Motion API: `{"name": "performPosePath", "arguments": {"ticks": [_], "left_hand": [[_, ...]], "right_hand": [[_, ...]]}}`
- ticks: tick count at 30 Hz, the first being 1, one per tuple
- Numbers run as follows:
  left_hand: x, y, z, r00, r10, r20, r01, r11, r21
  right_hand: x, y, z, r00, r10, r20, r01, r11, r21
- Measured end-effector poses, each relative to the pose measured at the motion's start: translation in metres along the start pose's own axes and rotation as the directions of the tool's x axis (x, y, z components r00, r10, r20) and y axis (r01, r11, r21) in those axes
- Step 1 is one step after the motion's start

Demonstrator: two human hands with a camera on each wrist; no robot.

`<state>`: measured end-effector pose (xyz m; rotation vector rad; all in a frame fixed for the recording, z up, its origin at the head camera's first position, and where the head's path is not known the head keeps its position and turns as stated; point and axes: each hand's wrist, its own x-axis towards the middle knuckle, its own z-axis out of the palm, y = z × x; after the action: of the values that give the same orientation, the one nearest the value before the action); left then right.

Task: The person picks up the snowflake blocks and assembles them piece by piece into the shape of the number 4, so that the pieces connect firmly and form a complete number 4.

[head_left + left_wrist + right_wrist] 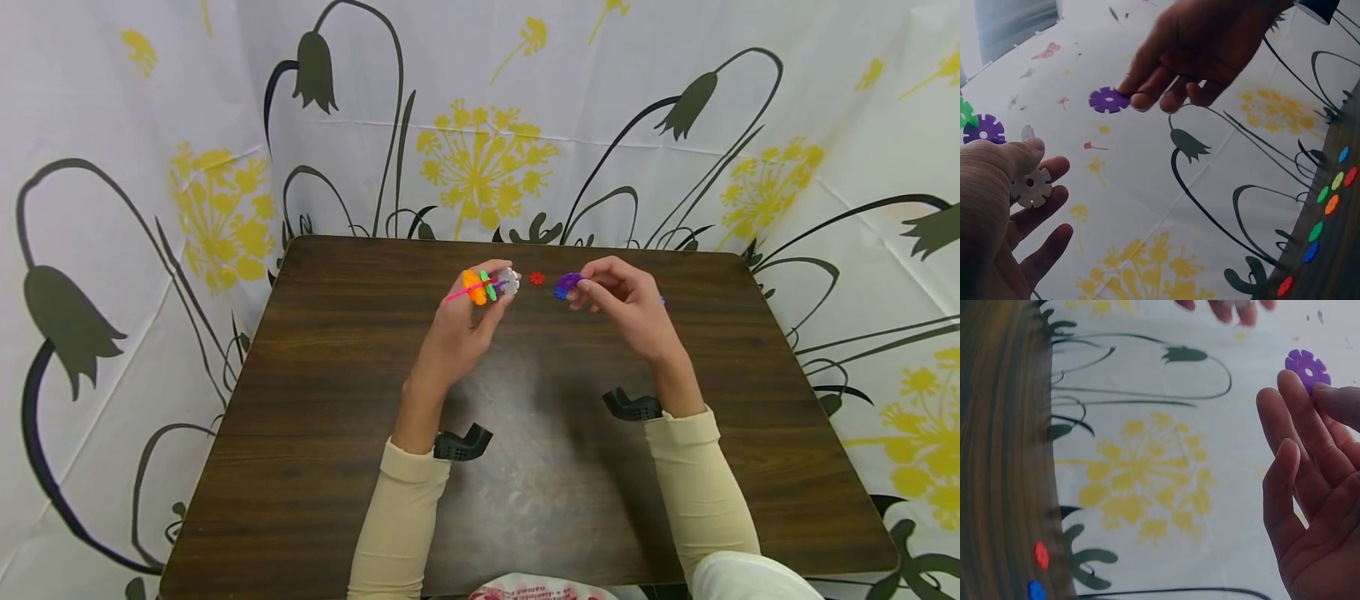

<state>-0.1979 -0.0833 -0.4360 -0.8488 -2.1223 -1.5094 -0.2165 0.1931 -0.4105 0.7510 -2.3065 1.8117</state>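
My left hand is raised over the far part of the table and grips a cluster of joined notched discs. In it show an orange disc, a green disc, a pink one seen edge-on and a whitish disc. The left wrist view shows the whitish disc between thumb and fingers, with a purple disc behind. To the right, my right hand pinches a single purple notched disc between thumb and fingertips, apart from the cluster.
A red disc lies on the brown table between the hands. A blue disc shows just under the held purple one. Several more discs, such as a green one, lie in the left wrist view. A flower-patterned curtain hangs behind.
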Motion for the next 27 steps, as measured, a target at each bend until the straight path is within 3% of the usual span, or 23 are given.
{"name": "performPosePath", "arguments": {"ticks": [6, 14, 27], "left_hand": [[0.000, 0.000, 0.000, 0.999, -0.024, 0.022, 0.023, 0.999, 0.048], [0.000, 0.001, 0.000, 0.998, -0.007, 0.067, 0.002, 0.996, 0.087], [-0.001, 0.004, 0.000, 0.989, -0.066, 0.132, 0.054, 0.994, 0.091]], "right_hand": [[0.001, -0.014, 0.009, 0.999, -0.045, -0.003, 0.044, 0.998, -0.037], [0.005, -0.025, 0.021, 0.996, -0.073, 0.042, 0.079, 0.986, -0.148], [0.009, -0.034, 0.026, 0.995, -0.051, 0.085, 0.069, 0.972, -0.226]]}}
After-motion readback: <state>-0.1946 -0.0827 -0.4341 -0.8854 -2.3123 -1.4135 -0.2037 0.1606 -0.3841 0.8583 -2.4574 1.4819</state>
